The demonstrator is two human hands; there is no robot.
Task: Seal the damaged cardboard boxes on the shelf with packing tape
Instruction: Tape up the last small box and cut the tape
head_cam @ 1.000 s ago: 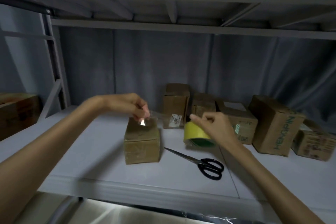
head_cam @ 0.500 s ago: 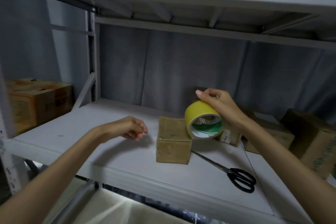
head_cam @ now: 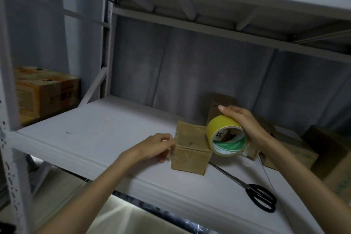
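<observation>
Seen from the head camera, the only view given, a small cardboard box (head_cam: 190, 148) stands near the front edge of the white shelf (head_cam: 95, 135), kept within easy reach of both arms. The left hand (head_cam: 157, 147) is set against the box's left side, fingers curled together at the top left edge where a glossy strip of clear tape appears to lie; whether the tape end is pinched or merely pressed down cannot be told. The hold is judged to steady the box and anchor the strip.

The tape roll (head_cam: 227, 137), yellow outside with a green and white core label, is gripped by the right hand (head_cam: 245, 123), fingers wrapped over its top and clamped on it. It is held just above the box's right edge, tilted with the hollow core toward the camera, probably so that tape can be drawn across the lid.

Scissors (head_cam: 245, 182) are laid flat to the right of the box, handles toward the front, presumably for cutting the strip. More boxes (head_cam: 292, 146) wait behind and to the right, and a larger carton (head_cam: 45, 91) is stored in the bay on the left.
</observation>
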